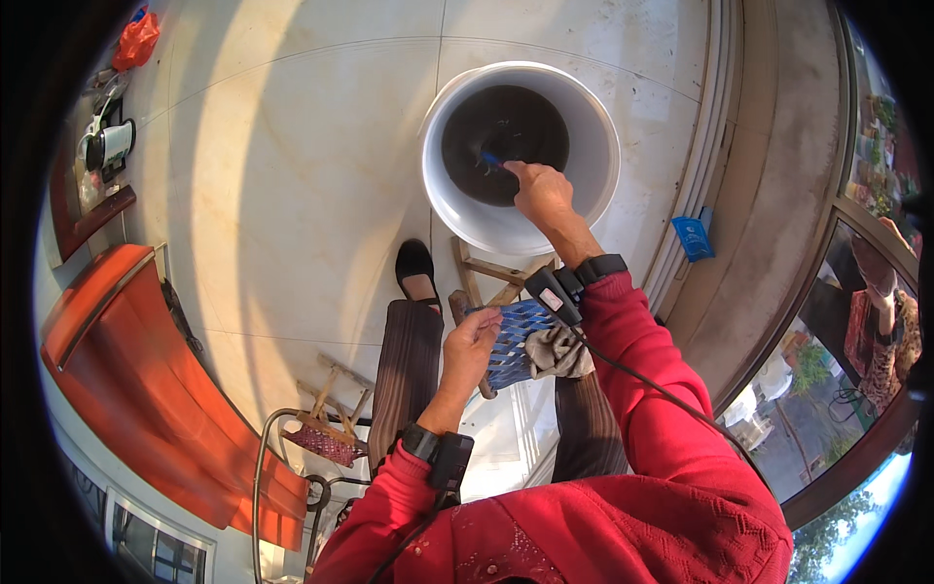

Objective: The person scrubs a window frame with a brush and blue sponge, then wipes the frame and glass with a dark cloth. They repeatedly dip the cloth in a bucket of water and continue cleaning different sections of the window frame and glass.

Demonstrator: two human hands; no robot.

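My right hand [546,194] reaches over a large white plastic bucket [598,168] and down to the dark liquid [467,146] in it. Its fingers grip a small blue object [491,158] at the liquid's surface; what it is cannot be made out. My left hand [469,349] is beside the blue woven seat of a low wooden stool [511,350], fingertips pinched together. Whether something thin lies between them is unclear. A crumpled greyish cloth [558,354] rests on the seat's right side.
At left stand an orange-covered chair [146,379] and a small folding stool [328,431] with a reddish woven seat. A blue packet [692,238] lies by the door track at right, near glass panels [795,394]. An orange plastic bag [136,42] sits far left.
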